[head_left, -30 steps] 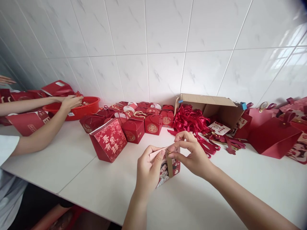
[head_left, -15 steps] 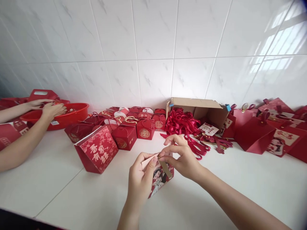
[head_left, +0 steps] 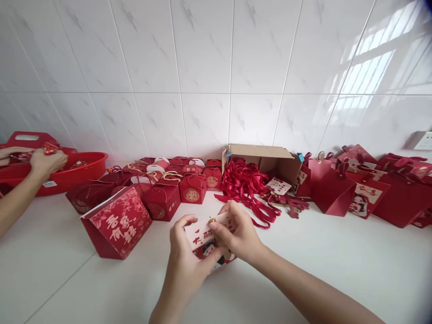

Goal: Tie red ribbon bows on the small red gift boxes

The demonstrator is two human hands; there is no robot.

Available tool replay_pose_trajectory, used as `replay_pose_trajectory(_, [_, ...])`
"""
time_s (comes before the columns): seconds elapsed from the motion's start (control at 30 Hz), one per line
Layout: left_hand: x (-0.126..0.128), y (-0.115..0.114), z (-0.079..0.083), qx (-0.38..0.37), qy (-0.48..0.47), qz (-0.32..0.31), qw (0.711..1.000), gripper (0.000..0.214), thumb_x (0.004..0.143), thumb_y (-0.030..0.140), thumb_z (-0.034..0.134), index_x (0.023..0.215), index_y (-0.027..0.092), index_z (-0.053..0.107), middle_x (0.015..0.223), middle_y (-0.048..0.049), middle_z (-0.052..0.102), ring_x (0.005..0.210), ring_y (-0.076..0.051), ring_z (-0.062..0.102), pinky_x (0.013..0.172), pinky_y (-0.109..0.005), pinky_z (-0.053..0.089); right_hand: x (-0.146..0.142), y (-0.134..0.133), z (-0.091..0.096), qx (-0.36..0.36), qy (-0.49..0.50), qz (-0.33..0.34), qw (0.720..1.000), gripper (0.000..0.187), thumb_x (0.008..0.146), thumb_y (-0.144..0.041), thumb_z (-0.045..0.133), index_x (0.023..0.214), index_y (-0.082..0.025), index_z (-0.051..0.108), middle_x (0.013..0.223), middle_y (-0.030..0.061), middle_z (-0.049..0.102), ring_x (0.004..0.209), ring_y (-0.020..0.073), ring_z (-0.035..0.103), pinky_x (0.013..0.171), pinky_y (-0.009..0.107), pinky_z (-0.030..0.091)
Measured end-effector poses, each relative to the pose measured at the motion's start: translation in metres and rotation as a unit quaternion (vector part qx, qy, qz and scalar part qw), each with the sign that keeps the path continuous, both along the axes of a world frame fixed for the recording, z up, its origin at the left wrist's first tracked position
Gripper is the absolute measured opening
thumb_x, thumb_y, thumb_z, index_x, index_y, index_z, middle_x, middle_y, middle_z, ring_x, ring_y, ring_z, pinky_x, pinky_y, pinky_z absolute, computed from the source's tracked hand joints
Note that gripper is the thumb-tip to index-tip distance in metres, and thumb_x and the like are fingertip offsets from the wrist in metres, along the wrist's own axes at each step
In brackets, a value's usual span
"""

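A small gift box (head_left: 201,235) with a pale top flap, red lettering and a cartoon couple is between my two hands, just above the table. My left hand (head_left: 187,252) is closed around its left side, with the thumb across the printed front. My right hand (head_left: 238,236) grips the upper right edge, its thumb against a round gold stud (head_left: 212,221) at the top. Below that thumb, part of a brownish strap (head_left: 227,255) shows against the front; the rest is hidden by my fingers.
A larger red gift box (head_left: 118,225) stands left. Behind are several small red boxes (head_left: 162,200), a cardboard carton (head_left: 259,150) spilling red ribbons (head_left: 245,180), and red bags (head_left: 332,189) at right. Far left, another person's hand (head_left: 47,162) works over a red basin (head_left: 84,164).
The view has shifted right. My right thumb has moved onto the gold stud, now visible, and the box's lettered flap faces me more. The other person's hands remain at the basin.
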State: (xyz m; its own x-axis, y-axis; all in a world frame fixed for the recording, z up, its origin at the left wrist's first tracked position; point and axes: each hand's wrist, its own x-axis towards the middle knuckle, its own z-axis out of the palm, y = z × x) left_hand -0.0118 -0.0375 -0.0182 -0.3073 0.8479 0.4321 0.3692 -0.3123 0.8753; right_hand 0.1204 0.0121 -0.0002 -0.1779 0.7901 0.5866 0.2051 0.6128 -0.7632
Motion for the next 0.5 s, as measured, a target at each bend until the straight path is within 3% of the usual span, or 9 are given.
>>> replay_pose_trajectory(0.07, [0.005, 0.004, -0.003, 0.029, -0.002, 0.038, 0.999, 0.066, 0.063, 0.036, 0.076, 0.116, 0.021, 0.04, 0.117, -0.0132, 0.05, 0.093, -0.025, 0.063, 0.068, -0.036, 0.057, 0.0, -0.004, 0.002, 0.025, -0.001, -0.001, 1.0, 0.017, 0.076, -0.027, 0.063, 0.078, -0.021, 0.047, 0.075, 0.0011, 0.055, 0.069, 0.0163, 0.052, 0.06, 0.027, 0.041])
replay_pose_trajectory(0.17, [0.01, 0.005, -0.006, 0.05, -0.002, 0.037, 0.998, 0.053, 0.074, 0.034, 0.067, 0.116, 0.021, 0.038, 0.113, -0.0136, 0.052, 0.088, -0.023, 0.064, 0.067, -0.035, 0.056, 0.003, -0.006, 0.006, 0.039, 0.001, 0.003, 0.999, 0.015, 0.078, -0.027, 0.061, 0.079, -0.021, 0.047, 0.075, 0.0018, 0.054, 0.068, 0.0163, 0.051, 0.059, 0.028, 0.041])
replay_pose_trajectory(0.23, [0.008, 0.004, -0.007, 0.066, 0.034, 0.033, 0.997, 0.047, 0.08, 0.032, 0.061, 0.118, 0.02, 0.037, 0.112, -0.0143, 0.053, 0.093, -0.024, 0.063, 0.074, -0.037, 0.055, 0.006, -0.006, 0.007, 0.038, 0.007, 0.006, 0.999, 0.015, 0.08, -0.028, 0.06, 0.08, -0.021, 0.047, 0.076, 0.0026, 0.055, 0.069, 0.0168, 0.052, 0.06, 0.028, 0.042])
replay_pose_trajectory(0.33, [-0.001, 0.0, -0.003, 0.094, 0.104, 0.097, 0.985, 0.042, 0.08, 0.034, 0.059, 0.115, 0.019, 0.041, 0.111, -0.014, 0.055, 0.105, -0.026, 0.056, 0.085, -0.04, 0.049, 0.008, -0.005, 0.007, 0.038, 0.015, 0.007, 0.999, 0.015, 0.081, -0.028, 0.06, 0.083, -0.021, 0.047, 0.078, 0.0032, 0.056, 0.071, 0.0168, 0.053, 0.061, 0.028, 0.043])
replay_pose_trajectory(0.4, [-0.01, -0.004, 0.004, 0.059, 0.126, 0.11, 0.984, 0.032, 0.079, 0.038, 0.06, 0.102, 0.019, 0.049, 0.099, -0.0091, 0.06, 0.094, -0.024, 0.059, 0.079, -0.036, 0.05, 0.011, -0.004, 0.009, 0.044, 0.006, 0.007, 0.999, 0.014, 0.082, -0.027, 0.06, 0.083, -0.021, 0.048, 0.077, 0.0025, 0.055, 0.069, 0.0161, 0.053, 0.06, 0.028, 0.043])
replay_pose_trajectory(0.5, [-0.023, -0.013, 0.017, -0.023, 0.116, 0.039, 0.992, 0.024, 0.08, 0.042, 0.058, 0.073, 0.02, 0.052, 0.068, 0.0003, 0.059, 0.066, -0.017, 0.059, 0.061, -0.026, 0.048, 0.017, -0.003, 0.016, 0.081, -0.017, 0.011, 0.997, 0.012, 0.081, -0.024, 0.06, 0.081, -0.021, 0.048, 0.075, 0.0011, 0.052, 0.067, 0.0149, 0.05, 0.057, 0.026, 0.04])
